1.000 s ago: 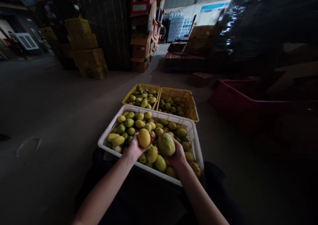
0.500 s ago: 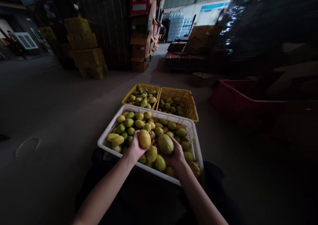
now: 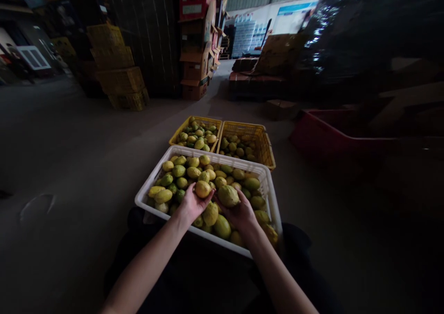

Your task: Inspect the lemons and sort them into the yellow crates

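A white crate (image 3: 152, 183) full of yellow and green fruit stands right in front of me. Above it my left hand (image 3: 193, 206) holds a yellow fruit (image 3: 202, 189), with the fingers curled under it. Beside it, my right hand (image 3: 242, 216) grips a larger yellow-green fruit (image 3: 228, 196). The two held fruits are close together but apart. Under the hands lie more fruits, among them a green one (image 3: 222, 227) near the crate's front side.
Behind the white crate stand two yellow crates with fruit, a left one (image 3: 176, 132) and a right one (image 3: 266, 148). A red bin (image 3: 312, 131) is at the right. Farther back are stacked yellow crates (image 3: 121, 80) and cardboard boxes (image 3: 193, 71).
Both held fruits have turned in my hands, and the right one has shifted slightly up and left. My hands have come a little closer together.
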Demonstrator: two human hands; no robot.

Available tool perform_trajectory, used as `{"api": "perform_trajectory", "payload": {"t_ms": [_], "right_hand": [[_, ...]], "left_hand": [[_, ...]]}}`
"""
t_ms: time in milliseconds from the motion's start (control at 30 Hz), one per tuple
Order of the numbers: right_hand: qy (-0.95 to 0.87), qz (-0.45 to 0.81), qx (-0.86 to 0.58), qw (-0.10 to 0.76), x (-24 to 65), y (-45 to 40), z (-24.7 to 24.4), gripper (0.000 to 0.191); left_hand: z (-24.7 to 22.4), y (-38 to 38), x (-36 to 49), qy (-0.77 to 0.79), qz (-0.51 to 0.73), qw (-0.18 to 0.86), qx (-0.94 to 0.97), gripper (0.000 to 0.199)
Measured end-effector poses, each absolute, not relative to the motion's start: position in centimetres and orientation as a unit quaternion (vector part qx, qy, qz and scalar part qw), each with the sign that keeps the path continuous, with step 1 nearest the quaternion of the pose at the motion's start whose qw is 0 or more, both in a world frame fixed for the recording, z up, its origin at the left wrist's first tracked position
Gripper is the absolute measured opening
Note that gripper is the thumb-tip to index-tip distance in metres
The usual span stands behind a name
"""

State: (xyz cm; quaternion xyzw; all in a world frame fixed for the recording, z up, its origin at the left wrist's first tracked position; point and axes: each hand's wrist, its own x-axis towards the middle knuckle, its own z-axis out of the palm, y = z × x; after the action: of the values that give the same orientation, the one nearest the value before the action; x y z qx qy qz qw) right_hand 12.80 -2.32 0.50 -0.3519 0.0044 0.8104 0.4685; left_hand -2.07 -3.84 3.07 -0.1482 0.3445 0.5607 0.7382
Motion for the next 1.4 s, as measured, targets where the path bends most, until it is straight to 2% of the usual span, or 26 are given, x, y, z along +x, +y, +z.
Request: {"api": "perform_trajectory", "payload": {"t_ms": [300,433,533,633,733,900,1033,1233,1300,1400], "right_hand": [[0.010,0.798,-0.386,0.463,12.8,-2.5,1.3,0.016],[-0.046,0.771,-0.386,0.505,12.5,-2.5,0.2,0.011],[-0.164,0.679,-0.400,0.594,12.2,-3.0,0.1,0.037],[-0.282,0.567,-0.415,0.653,12.2,-3.6,1.2,0.064],[-0.396,0.468,-0.416,0.672,12.5,-4.1,2.4,0.070],[-0.470,0.386,-0.415,0.677,13.0,-4.3,2.4,0.071],[-0.465,0.395,-0.413,0.676,13.2,-4.1,2.1,0.068],[-0.401,0.480,-0.362,0.691,13.8,-3.6,3.1,0.067],[-0.374,0.511,-0.353,0.689,14.2,-3.4,3.0,0.058],[-0.327,0.592,-0.336,0.655,14.7,-3.0,2.6,0.048]], "left_hand": [[2.4,-3.5,-2.0,0.343,0.560,0.736,-0.167,0.038],[2.7,-3.8,-1.6,0.397,0.632,0.663,-0.058,0.024],[3.2,-4.3,-1.4,0.421,0.713,0.551,0.103,0.040],[3.7,-4.8,-1.7,0.413,0.727,0.496,0.234,0.053],[3.8,-5.3,-2.1,0.407,0.716,0.488,0.290,0.055],[4.2,-5.8,-2.0,0.401,0.694,0.522,0.291,0.042],[4.3,-5.8,-1.8,0.408,0.685,0.498,0.340,0.049],[3.3,-5.0,-2.2,0.403,0.705,0.442,0.382,0.062],[3.1,-4.7,-2.6,0.390,0.708,0.453,0.376,0.065],[3.0,-4.4,-3.1,0.359,0.702,0.523,0.325,0.059]]}}
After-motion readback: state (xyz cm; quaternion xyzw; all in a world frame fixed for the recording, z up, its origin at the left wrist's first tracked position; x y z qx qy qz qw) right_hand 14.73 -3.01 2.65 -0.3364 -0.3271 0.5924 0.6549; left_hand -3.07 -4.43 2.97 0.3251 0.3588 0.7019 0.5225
